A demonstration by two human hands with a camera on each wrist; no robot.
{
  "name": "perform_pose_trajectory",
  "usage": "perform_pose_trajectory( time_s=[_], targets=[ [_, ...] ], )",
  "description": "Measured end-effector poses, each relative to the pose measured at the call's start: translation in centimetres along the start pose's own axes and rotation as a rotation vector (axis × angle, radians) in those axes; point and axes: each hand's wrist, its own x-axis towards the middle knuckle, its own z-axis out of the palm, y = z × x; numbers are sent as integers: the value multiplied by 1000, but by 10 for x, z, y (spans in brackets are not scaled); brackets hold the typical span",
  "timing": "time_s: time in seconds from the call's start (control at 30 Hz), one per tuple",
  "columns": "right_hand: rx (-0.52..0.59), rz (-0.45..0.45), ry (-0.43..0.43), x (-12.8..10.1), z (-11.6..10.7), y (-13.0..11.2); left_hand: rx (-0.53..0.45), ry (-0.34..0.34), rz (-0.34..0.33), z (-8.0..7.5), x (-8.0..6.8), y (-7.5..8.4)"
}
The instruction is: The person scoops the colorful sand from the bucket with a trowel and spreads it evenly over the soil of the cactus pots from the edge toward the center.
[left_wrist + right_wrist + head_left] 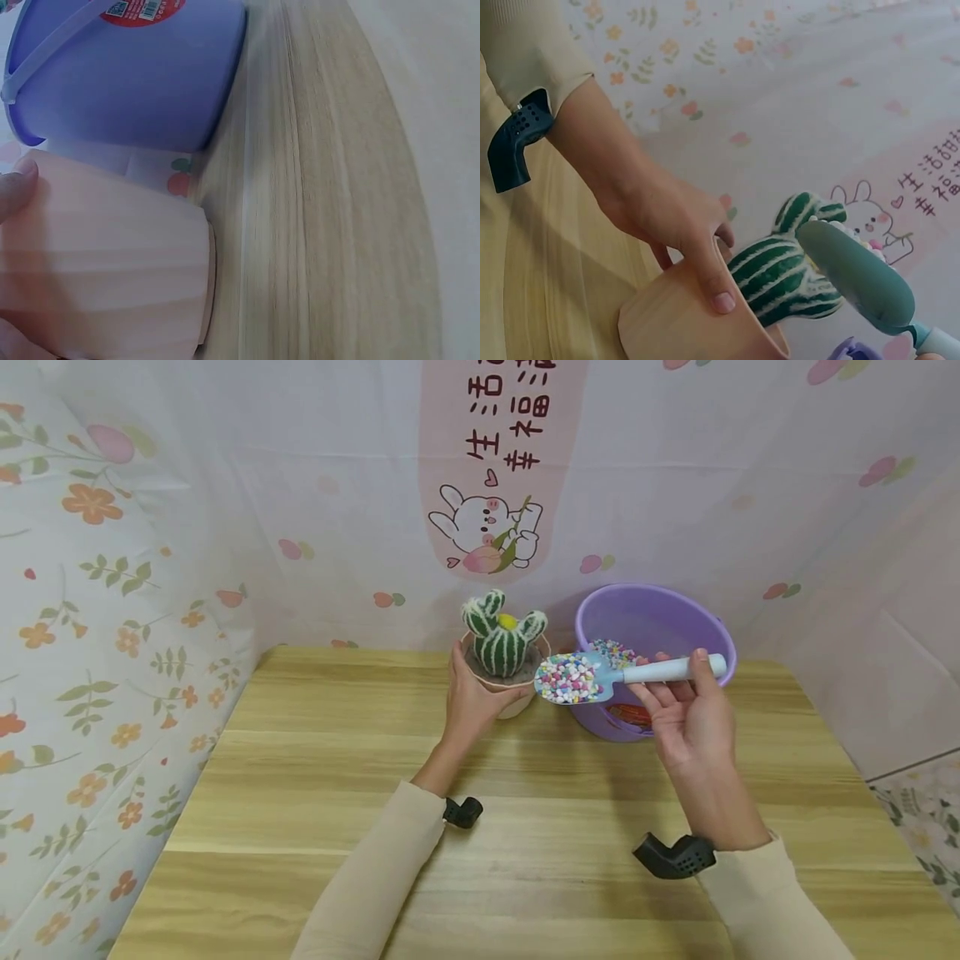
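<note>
In the head view my left hand (474, 706) grips the rim and side of a pale peach flowerpot (112, 255). A knitted-looking green cactus (501, 652) with white stripes and a yellow top stands in it, in grey soil-like filling. My right hand (693, 722), palm up, holds a small trowel (656, 671) by its pale blue handle. The scoop is heaped with multicoloured pebbles (568, 678) and hangs just right of the pot's rim, over the gap towards the bucket. In the right wrist view the scoop's underside (862, 281) shows beside the cactus.
A purple bucket (652, 610) stands behind the trowel, right of the pot, with more coloured pebbles (613, 653) inside. Both stand near the back edge of a wood-grain table (547, 860). Printed cloth (337, 527) hangs behind and at the left.
</note>
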Motion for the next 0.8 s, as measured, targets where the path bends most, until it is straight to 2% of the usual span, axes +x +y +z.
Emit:
perform_pose_trajectory(
  time_s=[0.27,0.8],
  targets=[
    [-15,-35,-19,-6,-3,6,-2,-31,-35,-9,-11,3],
    [-50,-107,6,-14,-9,18,19,-46,-44,-22,-35,5]
  ],
)
